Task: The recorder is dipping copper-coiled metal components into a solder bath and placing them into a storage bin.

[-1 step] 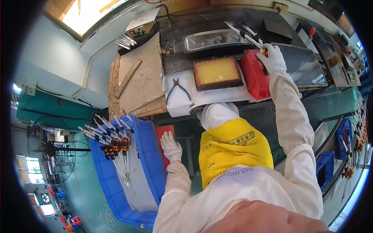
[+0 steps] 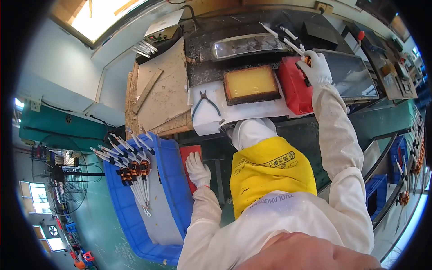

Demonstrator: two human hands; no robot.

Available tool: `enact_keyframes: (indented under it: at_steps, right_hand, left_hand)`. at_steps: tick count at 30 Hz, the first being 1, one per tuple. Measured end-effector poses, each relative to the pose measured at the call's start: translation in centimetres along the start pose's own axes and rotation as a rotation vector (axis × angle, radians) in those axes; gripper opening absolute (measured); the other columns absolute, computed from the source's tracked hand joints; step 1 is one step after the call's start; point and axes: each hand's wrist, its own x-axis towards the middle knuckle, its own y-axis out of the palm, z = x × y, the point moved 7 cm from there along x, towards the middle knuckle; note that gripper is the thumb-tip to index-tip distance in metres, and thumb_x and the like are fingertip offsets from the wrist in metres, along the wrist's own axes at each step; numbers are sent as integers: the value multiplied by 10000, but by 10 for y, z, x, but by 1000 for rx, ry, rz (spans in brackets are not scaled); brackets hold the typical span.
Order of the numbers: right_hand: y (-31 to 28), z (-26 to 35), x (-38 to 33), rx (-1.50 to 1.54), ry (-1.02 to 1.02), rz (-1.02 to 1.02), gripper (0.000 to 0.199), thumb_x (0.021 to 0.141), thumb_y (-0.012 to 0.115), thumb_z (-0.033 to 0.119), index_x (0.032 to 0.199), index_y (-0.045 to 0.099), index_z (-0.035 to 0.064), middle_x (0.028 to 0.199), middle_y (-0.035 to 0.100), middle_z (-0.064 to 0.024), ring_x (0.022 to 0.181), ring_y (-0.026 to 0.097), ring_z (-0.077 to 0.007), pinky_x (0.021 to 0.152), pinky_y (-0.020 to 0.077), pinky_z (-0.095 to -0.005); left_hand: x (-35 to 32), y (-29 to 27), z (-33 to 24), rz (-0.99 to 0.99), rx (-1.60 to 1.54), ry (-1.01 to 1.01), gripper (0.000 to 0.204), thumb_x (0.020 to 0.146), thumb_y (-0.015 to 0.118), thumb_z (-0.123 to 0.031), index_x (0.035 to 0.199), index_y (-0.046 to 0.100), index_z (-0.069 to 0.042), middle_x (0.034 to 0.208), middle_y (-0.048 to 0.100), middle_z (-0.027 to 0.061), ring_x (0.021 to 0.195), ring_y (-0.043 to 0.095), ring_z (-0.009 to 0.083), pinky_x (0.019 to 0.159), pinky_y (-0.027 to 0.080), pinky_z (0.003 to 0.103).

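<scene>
My right hand [image 2: 317, 69], in a white glove, is closed around a copper-wound coil [image 2: 308, 61] with white-sleeved leads. Those leads [image 2: 292, 46] point up and left, past the right end of a long trough [image 2: 246, 47] with a shiny silvery surface. Below the hand sits a red box-like block [image 2: 296, 87]. Next to it is a brown-rimmed rectangular tray [image 2: 229, 92] of yellow material. My left hand [image 2: 198, 170], also gloved, lies flat with fingers stretched on a red surface [image 2: 185, 155] beside the blue bin [image 2: 168, 180]. It holds nothing.
Several similar coils [image 2: 135, 168] with white leads lie in the blue bin. Cutting pliers [image 2: 205, 104] rest on white paper left of the yellow tray. A wooden strip [image 2: 149, 90] lies on the board at left. A standing fan [image 2: 58, 173] is beyond the bin; a rack [image 2: 387, 175] stands at right.
</scene>
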Motion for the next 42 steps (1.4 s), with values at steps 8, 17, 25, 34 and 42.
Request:
enact_keyframes:
  at_steps: [8,17,25,34,42]
  right_hand:
    - [-30,-15,-57,192,1,-272,507,830,815,258,1276,616,123,1201,576,-190,1095,603,-360,961,498,-414]
    - [-38,-18,-85,189,-8,-411,621,817,823,158,1374,549,134,1296,538,-205,1148,591,-380,964,504,-421]
    - [-41,-19,-100,227,7,-390,639,846,794,91,1414,503,97,1332,509,-179,1232,525,-353,1054,440,-402]
    - [-39,-24,-108,211,25,-397,667,858,784,109,1449,474,105,1390,469,-205,1319,459,-389,1115,386,-437]
    - [-39,-24,-109,180,-8,-422,685,834,794,89,1440,476,118,1357,489,-185,1242,517,-374,1045,450,-431]
  left_hand:
    - [-4,4,1,-20,19,8,728,759,724,-138,1437,466,-81,1475,465,177,1357,438,402,1176,343,525]
    - [-2,3,0,23,32,-25,759,748,729,-151,1452,457,-78,1491,451,172,1380,417,396,1201,308,517]
    - [-3,-1,-2,16,27,-20,733,755,714,-128,1440,461,-62,1483,454,186,1367,424,404,1195,317,521]
    - [0,-3,-4,14,18,-14,733,752,716,-106,1437,459,-60,1477,457,191,1364,429,395,1192,320,525]
    - [-1,-2,-4,9,28,-6,758,748,722,-113,1450,439,-67,1480,453,185,1359,433,396,1188,324,530]
